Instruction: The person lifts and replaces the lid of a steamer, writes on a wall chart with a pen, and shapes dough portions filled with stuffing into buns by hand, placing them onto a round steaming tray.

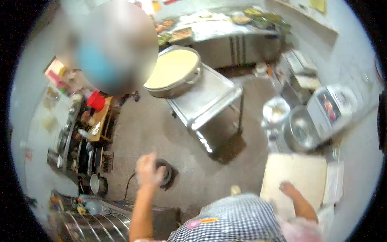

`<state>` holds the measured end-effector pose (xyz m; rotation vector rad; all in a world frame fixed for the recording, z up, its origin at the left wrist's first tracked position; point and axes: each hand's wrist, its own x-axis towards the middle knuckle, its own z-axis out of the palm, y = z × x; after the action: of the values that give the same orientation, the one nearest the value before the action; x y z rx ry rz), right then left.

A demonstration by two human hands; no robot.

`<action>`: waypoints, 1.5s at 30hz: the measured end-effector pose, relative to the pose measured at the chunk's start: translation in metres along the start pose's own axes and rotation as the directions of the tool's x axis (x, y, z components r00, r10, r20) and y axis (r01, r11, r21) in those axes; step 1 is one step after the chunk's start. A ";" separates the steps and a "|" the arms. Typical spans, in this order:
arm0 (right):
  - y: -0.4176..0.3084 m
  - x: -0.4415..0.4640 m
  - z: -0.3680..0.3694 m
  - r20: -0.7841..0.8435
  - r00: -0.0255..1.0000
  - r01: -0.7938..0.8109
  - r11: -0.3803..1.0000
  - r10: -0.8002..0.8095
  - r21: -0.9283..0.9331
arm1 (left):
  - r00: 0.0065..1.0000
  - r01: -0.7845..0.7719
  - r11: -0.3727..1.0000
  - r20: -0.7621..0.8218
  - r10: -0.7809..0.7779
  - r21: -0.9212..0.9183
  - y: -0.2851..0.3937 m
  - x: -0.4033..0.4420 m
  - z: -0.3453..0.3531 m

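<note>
My left hand (148,170) is raised over the floor at the lower left, blurred by motion; what its fingers do is unclear. Just beyond it on the floor is a small round dark object (164,173) with a cord. At the right, my right hand (287,188) hangs over a pale board (296,169), its fingers small and blurred. Whether it touches the board cannot be told. Between my arms is a checked apron (238,218) with a pink and orange patch.
Ahead, a metal cart (213,90) bears a large round pan (194,74) of pale yellow content. A blurred person (109,48) stands at the upper left. A metal bowl (301,129) and scale are at the right; a pot (98,184) and metal rack (96,230) at the lower left.
</note>
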<state>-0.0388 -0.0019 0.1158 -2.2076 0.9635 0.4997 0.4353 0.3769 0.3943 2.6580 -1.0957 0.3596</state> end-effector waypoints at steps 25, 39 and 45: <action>0.091 0.318 -0.171 0.267 0.957 -0.114 0.993 0.115 -0.017 | 0.730 0.279 0.942 0.597 -0.334 0.186 0.102 0.254 0.209; 0.177 0.551 -0.393 0.052 0.991 0.117 0.982 -0.126 0.151 | 0.226 0.822 0.203 0.023 -0.974 0.532 0.063 0.219 0.262; 0.060 0.642 -0.499 0.035 0.998 0.051 0.993 -0.055 0.108 | 0.293 0.940 0.271 -0.081 -0.953 0.207 0.091 0.352 0.216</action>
<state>0.3744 -0.7034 0.0756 -2.1142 0.8895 0.4527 0.6411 0.0159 0.3145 2.9202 0.7610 0.1192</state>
